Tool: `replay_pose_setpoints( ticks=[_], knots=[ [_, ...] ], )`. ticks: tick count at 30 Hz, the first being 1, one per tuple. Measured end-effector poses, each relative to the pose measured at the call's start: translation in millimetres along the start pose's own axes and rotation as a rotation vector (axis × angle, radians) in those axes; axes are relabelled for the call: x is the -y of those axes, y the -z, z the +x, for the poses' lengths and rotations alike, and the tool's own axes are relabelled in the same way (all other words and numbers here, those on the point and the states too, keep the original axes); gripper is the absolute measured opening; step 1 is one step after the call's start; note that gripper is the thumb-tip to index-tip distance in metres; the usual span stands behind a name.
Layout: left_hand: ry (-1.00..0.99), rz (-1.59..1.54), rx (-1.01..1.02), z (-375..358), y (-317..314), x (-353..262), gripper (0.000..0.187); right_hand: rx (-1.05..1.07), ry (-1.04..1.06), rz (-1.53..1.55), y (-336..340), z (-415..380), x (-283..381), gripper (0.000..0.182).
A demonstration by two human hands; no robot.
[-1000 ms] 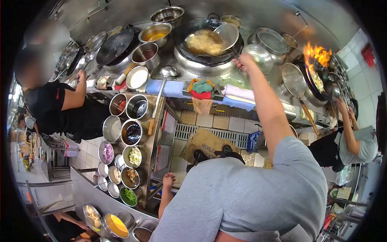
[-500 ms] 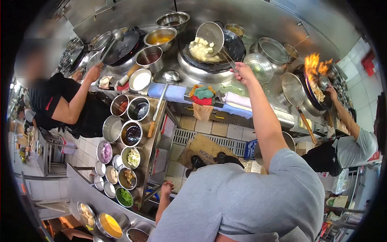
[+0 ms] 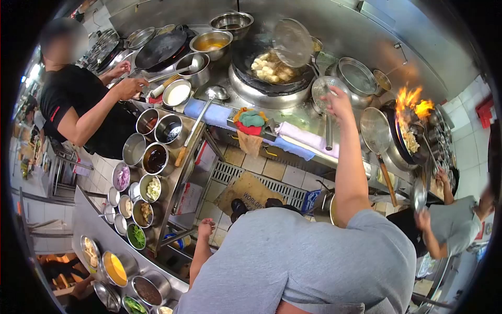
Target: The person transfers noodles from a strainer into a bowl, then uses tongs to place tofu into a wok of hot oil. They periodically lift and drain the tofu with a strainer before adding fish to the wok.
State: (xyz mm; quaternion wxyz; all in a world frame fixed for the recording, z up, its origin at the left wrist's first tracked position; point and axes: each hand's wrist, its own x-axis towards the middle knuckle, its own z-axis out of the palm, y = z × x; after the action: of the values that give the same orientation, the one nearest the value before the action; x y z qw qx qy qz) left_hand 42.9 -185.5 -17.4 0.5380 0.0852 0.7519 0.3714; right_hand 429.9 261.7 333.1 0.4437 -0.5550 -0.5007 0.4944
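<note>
My right hand (image 3: 339,104) is closed around the handle of a round mesh strainer (image 3: 292,43), which is tipped up above a large wok (image 3: 240,55). Pale, chunky pieces (image 3: 272,69) lie in the wok below it; their kind is not clear. Beneath my right hand rests a perforated ladle (image 3: 328,125) with its handle toward me. My left hand (image 3: 207,227) hangs low at my side near the steel counter, fingers loosely curled in with nothing visible in them.
A long-handled ladle (image 3: 217,93) lies by several ingredient pots, including a dark sauce pot (image 3: 156,158). Folded cloths (image 3: 251,121) line the stove edge. At right, flames (image 3: 410,104) rise from a co-worker's wok; another strainer (image 3: 375,131) rests nearby. A co-worker in black (image 3: 78,104) stands at left.
The strainer has tipped up, and the pale pieces now lie in the wok. My right hand has moved right and down in view. The left co-worker's ladle has moved over a metal pot.
</note>
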Motion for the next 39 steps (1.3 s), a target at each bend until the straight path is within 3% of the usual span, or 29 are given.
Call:
replay_pose_setpoints(
  ticks=[3, 5, 7, 9, 12, 14, 15, 17, 19, 21, 22, 23, 25, 26, 27, 29, 30, 31, 32, 33, 34, 35, 36, 37, 38, 39],
  knots=[
    [0.046, 0.001, 0.023, -16, -26, 15, 0.019, -0.103, 0.073, -0.077, 46, -26, -33, 0.037],
    [0.068, 0.006, 0.01, -29, -41, 26, 0.019, -0.212, 0.397, -0.507, 77, -30, -89, 0.038],
    [0.101, 0.008, 0.001, -44, -57, 39, 0.02, -0.271, 0.407, -0.495, 93, -55, -125, 0.039],
    [0.145, 0.068, -0.032, -54, -68, 49, 0.022, -0.343, 0.351, -0.677, 102, -76, -158, 0.04],
    [0.103, -0.01, -0.042, -58, -71, 74, 0.022, -0.249, 0.264, -0.807, 102, -89, -202, 0.045],
    [0.062, -0.007, -0.084, -67, -83, 70, 0.021, -0.088, 0.2, -0.942, 102, -86, -213, 0.045],
    [0.058, -0.012, -0.079, -76, -87, 61, 0.021, -0.155, 0.369, -1.042, 103, -79, -215, 0.043],
    [-0.02, -0.073, -0.159, -108, -98, 34, 0.018, -0.16, 0.479, -0.891, 88, -60, -168, 0.04],
    [-0.103, -0.108, -0.214, -124, -107, 33, 0.019, 0.048, 0.578, -0.848, 71, -29, -123, 0.034],
    [-0.11, -0.054, -0.267, -140, -111, 26, 0.022, 0.319, 0.214, -0.044, 24, -27, -68, 0.033],
    [-0.105, 0.079, -0.29, -157, -114, 17, 0.025, 0.541, -0.155, 0.569, -1, -45, -19, 0.039],
    [-0.093, -0.131, -0.265, -194, -119, -21, 0.03, 1.217, -0.342, 1.237, -11, -25, -23, 0.046],
    [-0.218, -0.47, -0.148, -215, -121, -15, 0.049, 1.66, -0.305, 1.388, -70, -66, 17, 0.055],
    [-0.206, -0.301, -0.15, -248, -116, -35, 0.053, 1.704, -0.278, 1.313, -89, -62, 16, 0.059],
    [-0.229, -0.433, -0.116, -267, -117, -37, 0.057, 1.943, -0.284, 1.406, -119, -92, 27, 0.061],
    [-0.284, -0.548, -0.162, -305, -120, -38, 0.059, 2.021, -0.317, 1.276, -156, -100, 7, 0.059],
    [-0.289, -0.604, -0.228, -317, -125, -26, 0.059, 1.997, -0.283, 1.032, -171, -109, -3, 0.058],
    [-0.346, -0.649, -0.128, -324, -126, -17, 0.06, 2.171, -0.353, 0.718, -185, -151, 8, 0.056],
    [-0.409, -0.677, -0.018, -333, -124, -11, 0.061, 2.108, -0.181, 0.246, -200, -184, 2, 0.051],
    [-0.416, -0.707, -0.045, -344, -113, 0, 0.061, 1.919, 0.024, -0.267, -226, -217, -18, 0.046],
    [-0.499, -0.707, -0.207, -365, -112, 8, 0.061, 1.97, 0.708, -0.53, -243, -232, -45, 0.046],
    [-0.577, -0.699, -0.376, -388, -111, 14, 0.061, 1.983, 1.047, -0.809, -251, -249, -73, 0.045],
    [-0.604, -0.715, -0.528, -415, -105, 22, 0.062, 2.102, 1.093, -1.14, -251, -280, -79, 0.046],
    [-0.574, -0.728, -0.687, -449, -98, 25, 0.061, 2.213, 0.873, -1.066, -250, -295, -108, 0.048],
    [-0.562, -0.68, -0.865, -469, -94, 46, 0.061, 2.373, 0.802, -1.002, -240, -324, -106, 0.049],
    [-0.569, -0.773, -1.06, -485, -91, 74, 0.041, 2.448, 0.726, -0.963, -234, -343, -119, 0.049]
  ],
)
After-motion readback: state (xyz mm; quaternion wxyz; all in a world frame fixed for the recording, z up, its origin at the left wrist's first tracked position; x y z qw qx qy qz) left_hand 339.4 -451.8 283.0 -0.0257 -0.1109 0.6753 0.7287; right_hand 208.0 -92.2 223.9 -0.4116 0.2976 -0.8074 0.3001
